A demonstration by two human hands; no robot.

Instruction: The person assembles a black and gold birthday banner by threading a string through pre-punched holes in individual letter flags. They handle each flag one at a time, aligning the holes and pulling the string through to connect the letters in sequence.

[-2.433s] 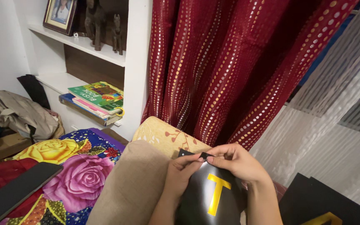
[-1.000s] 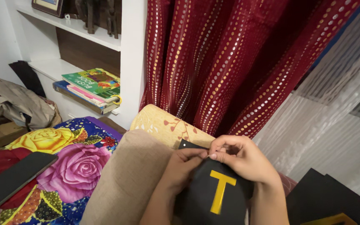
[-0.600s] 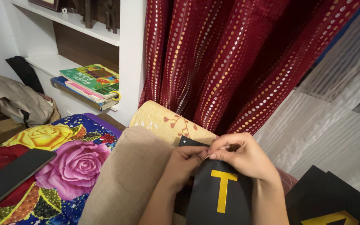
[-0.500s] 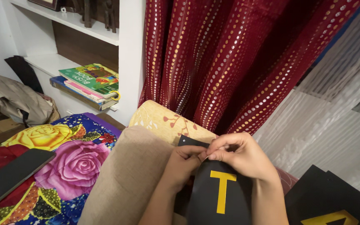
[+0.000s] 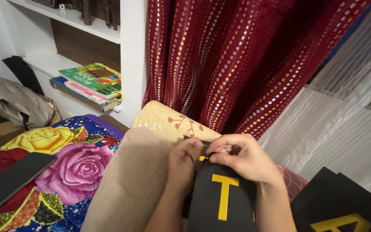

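A black card (image 5: 222,202) with a gold letter on it stands upright on my lap. My left hand (image 5: 183,165) grips its top left part, thumb against the card's face. My right hand (image 5: 241,157) pinches the card's top edge with fingertips close to the left thumb. The top corner of the card is hidden behind both hands. Whether a thin string runs between the fingers cannot be told.
A tan cushion (image 5: 129,184) lies left of my arms on a floral bedspread (image 5: 65,167), with a dark flat slab (image 5: 9,180) at far left. More black cards (image 5: 340,206) lie at lower right. A red dotted curtain (image 5: 237,64), white shelves with books (image 5: 93,81) and a beige bag (image 5: 16,105) stand behind.
The hands have closed together over the card's top corner, which showed before. The card has shifted slightly lower and the view has tilted down a little.
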